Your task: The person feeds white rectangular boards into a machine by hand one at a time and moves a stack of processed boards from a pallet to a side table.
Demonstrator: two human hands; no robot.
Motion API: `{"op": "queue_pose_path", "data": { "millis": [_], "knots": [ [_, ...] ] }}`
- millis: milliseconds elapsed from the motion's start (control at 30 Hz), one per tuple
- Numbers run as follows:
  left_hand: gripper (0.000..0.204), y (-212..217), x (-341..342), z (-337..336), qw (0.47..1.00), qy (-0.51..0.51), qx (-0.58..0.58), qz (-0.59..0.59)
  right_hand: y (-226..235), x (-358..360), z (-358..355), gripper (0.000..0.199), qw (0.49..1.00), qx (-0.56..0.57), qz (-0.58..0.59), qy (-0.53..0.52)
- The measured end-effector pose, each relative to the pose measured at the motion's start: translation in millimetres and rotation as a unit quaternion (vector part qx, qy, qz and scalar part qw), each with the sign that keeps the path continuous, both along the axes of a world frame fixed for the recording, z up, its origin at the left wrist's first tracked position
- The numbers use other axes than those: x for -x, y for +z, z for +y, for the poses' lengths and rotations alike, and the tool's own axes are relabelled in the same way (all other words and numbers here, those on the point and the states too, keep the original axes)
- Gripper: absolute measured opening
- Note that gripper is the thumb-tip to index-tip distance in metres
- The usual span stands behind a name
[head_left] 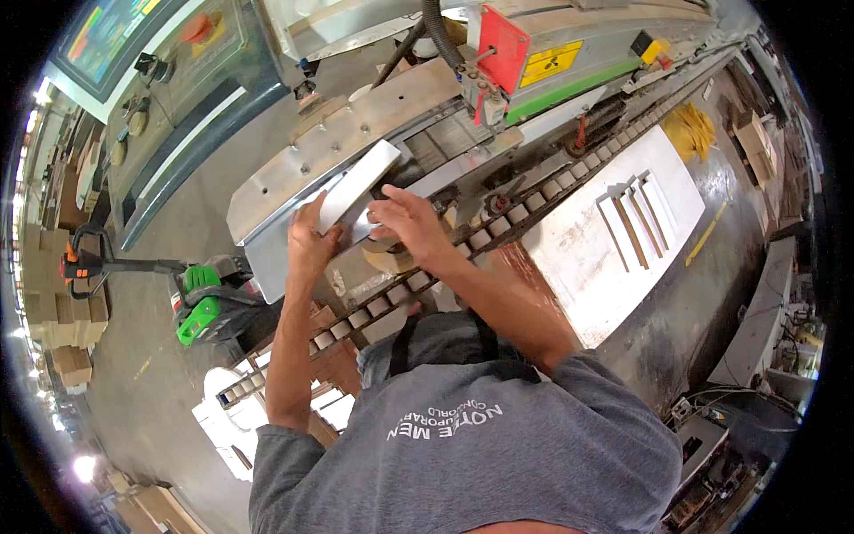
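Note:
A narrow white board strip [363,182] lies slantwise on the metal infeed bed [276,254] of a long machine, along its guide plate [311,153]. My left hand [311,238] grips the near end of this strip, fingers on one side and thumb on the other. Just right of the strip hovers my right hand [411,224], its fingers bent but apart, with nothing visible in them. Whether its fingertips brush the bed edge, I cannot tell.
A rail of small rollers [534,201] runs along the machine's near side. Several narrow strips [642,222] rest on a large white panel [583,271] at right. Left are a control console [191,142] and a green-and-black wheeled device [200,307]. A red guard [500,46] stands ahead.

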State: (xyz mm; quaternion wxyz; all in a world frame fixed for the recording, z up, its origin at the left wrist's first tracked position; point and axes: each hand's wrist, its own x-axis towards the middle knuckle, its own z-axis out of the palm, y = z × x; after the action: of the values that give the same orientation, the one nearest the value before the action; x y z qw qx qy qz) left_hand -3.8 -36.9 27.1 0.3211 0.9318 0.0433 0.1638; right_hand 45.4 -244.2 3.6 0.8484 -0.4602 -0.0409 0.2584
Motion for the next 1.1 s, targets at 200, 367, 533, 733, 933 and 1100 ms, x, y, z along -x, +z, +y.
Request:
{"op": "queue_pose_path", "data": {
  "millis": [200, 367, 533, 733, 933, 1100],
  "knots": [
    [0.057, -3, 0, 23, 0.971, 0.056, -0.184, -0.141, 2, -6, 56, 0.058, 0.999, 0.022, 0.028, 0.034],
    [0.044, -22, 7, 40, 0.984, 0.072, -0.110, -0.123, -4, -12, 67, 0.026, 0.998, 0.049, -0.033, 0.028],
    [0.044, -29, -3, 41, 0.981, 0.054, -0.091, -0.163, -3, -16, 65, 0.023, 0.995, 0.083, -0.048, 0.038],
    [0.043, -28, -3, 41, 0.979, 0.051, -0.096, -0.173, -5, -16, 66, 0.025, 0.996, 0.066, -0.057, 0.016],
    [0.042, -26, -4, 37, 0.979, 0.055, -0.095, -0.170, 4, -15, 64, 0.026, 0.996, 0.072, -0.059, 0.015],
    [0.041, -24, -2, 35, 0.979, 0.060, -0.090, -0.173, 4, -15, 61, 0.029, 0.995, 0.072, -0.067, 0.034]
  ]
}}
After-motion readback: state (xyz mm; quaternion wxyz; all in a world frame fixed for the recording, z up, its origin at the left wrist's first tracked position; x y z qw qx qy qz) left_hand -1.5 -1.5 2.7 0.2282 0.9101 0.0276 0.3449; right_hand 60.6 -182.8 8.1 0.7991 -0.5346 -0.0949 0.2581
